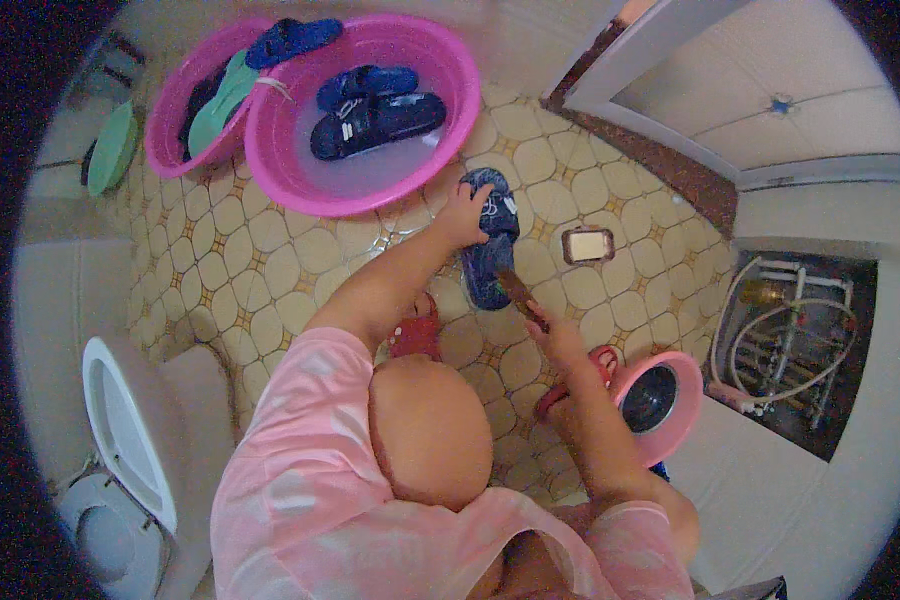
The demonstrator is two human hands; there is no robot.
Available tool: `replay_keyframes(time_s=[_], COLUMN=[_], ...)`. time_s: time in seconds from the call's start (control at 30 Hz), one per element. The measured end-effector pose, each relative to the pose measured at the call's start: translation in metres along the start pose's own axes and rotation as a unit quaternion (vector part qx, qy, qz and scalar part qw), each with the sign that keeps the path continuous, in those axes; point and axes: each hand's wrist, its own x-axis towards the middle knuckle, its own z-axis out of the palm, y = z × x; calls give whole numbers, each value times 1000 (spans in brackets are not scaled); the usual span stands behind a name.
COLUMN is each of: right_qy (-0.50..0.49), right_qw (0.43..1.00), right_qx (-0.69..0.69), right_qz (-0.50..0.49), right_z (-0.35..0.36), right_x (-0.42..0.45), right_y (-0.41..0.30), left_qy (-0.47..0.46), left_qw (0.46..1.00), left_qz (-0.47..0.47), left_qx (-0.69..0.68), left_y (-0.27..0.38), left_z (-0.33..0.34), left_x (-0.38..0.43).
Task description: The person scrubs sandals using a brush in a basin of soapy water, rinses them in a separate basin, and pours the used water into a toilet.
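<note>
On the tiled floor before me lies a dark slide sandal (490,259) with white marks on its strap. My left hand (466,214) grips it at the strap and toe end. In my right hand (553,330) is the handle of a brown brush (516,292), whose head meets the sandal's heel end; its bristles are hidden. To the right of the sandal, a bar of soap (587,245) sits in a brown soap dish (609,255). Beyond my left hand stands a pink basin (330,202) of cloudy water holding a black slide sandal (379,124) and a blue one (367,84).
A second pink basin (161,142) holds a green sandal (221,109); a blue sandal (289,41) rests across both rims. A toilet (131,435) is at lower left. Right of me are a small pink basin (694,382) and a recess with pipes and a hose (787,337).
</note>
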Motion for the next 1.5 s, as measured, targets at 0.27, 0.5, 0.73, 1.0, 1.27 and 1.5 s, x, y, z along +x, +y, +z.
replay_keyframes(time_s=[0.27, 0.5, 0.73, 1.0, 1.27, 1.5], right_qy=[9, 87, 167, 192, 190, 153], right_qw=[981, 955, 969, 980, 981, 986], right_qx=[-188, -275, -173, -49, -11, -14], right_qz=[40, 70, -65, -34, -48, -61], right_z=[-157, -236, -264, -271, -250, -208], right_x=[-23, -86, -94, -80, -32, 31], right_y=[-41, -105, -117, -157, -163, -201], left_qy=[37, 90, 182, 266, 309, 301], left_qw=[998, 994, 981, 961, 938, 886], left_qz=[8, -20, -55, -78, -154, -318], left_qx=[41, -55, -35, 11, 3, -153], left_y=[55, 93, 113, 131, 53, -87], left_z=[-64, -132, -199, -261, -280, -256], left_x=[0, -23, -49, -91, -94, -100])
